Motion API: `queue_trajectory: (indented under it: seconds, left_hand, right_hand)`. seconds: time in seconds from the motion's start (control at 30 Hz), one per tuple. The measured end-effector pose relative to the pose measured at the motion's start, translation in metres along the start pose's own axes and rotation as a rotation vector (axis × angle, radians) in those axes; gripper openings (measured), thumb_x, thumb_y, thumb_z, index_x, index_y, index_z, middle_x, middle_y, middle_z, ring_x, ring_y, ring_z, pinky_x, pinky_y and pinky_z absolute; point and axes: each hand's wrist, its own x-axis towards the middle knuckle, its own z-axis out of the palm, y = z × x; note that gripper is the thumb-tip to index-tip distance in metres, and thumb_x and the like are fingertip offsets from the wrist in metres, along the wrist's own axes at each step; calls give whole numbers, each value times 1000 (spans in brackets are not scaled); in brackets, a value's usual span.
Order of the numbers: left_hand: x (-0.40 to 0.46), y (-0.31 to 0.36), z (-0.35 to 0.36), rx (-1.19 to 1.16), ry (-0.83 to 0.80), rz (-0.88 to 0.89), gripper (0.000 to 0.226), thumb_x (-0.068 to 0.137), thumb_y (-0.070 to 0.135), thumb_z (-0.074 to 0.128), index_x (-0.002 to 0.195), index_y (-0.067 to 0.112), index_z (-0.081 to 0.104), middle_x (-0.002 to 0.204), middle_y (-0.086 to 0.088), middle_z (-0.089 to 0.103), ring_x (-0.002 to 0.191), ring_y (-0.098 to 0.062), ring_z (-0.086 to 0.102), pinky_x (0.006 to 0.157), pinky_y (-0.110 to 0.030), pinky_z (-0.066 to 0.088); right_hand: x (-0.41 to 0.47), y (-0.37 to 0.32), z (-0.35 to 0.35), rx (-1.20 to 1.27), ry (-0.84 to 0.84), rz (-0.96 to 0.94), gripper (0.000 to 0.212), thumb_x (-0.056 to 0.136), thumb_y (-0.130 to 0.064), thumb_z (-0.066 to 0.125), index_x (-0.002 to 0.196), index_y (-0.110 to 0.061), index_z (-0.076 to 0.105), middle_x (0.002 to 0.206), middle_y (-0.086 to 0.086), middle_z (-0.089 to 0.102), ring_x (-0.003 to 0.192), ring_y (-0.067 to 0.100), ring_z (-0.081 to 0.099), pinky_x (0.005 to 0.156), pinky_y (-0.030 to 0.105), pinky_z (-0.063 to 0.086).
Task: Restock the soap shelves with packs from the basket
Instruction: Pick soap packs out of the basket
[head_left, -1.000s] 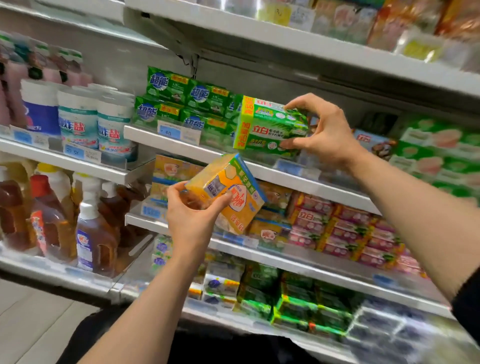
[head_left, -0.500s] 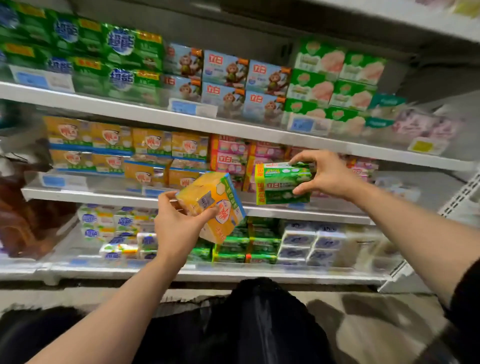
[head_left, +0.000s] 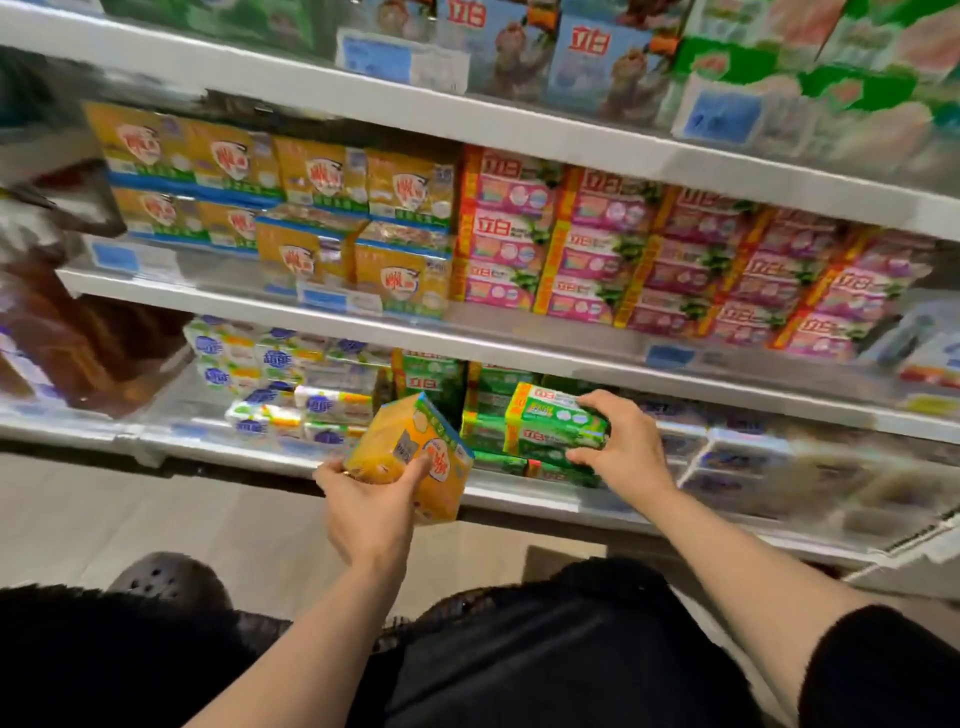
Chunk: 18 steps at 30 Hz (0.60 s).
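Fingers of right hand curled around green soap pack, left hand clasping yellow pack.

red "立白" reads on the green rectangular soap pack — likewise on the pink wrapped soap packs and blue cartoon boxes.

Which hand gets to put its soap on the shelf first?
Probably the right hand. Its green pack is already at the bottom shelf, right by the matching green packs. The left hand holds the yellow pack low, far from the yellow packs higher up.
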Motion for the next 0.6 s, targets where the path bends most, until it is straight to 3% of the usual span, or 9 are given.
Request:
queue_trajectory:
  seconds: [0.17,0.37,0.5,0.6]
  left_hand:
    - [26,-8,2,-23,49,-25,81,61,39,89,122,10,44,114,-14,64,104,-32,61,93,-41,48]
    - [44,-20,-2,-31,173,-72,80,61,42,89,120,12,44,102,-5,59,103,-31,61,89,-36,44]
    - [54,-32,-12,-68,272,-151,85,61,47,87,124,10,43,114,-13,63,105,-33,59,95,-41,44]
    - [59,-35,-18,-77,296,-163,84,61,46,88,123,11,43,113,-13,62,105,-32,59,94,-40,44]
  right_hand:
    - [28,-19,45,71,54,-158,62,61,-8,87,118,-4,62,127,9,59,126,26,48,106,30,31]
    - [42,-40,94,79,-73,-291,58,65,-4,84,118,-2,61,128,11,58,127,27,46,109,32,31]
    - [65,-67,121,132,-55,-266,55,71,-11,82,121,-8,59,125,8,59,119,25,48,102,33,38]
    - [78,-77,137,49,-123,-174,51,81,-23,75,126,-13,52,115,8,60,106,27,51,84,35,40]
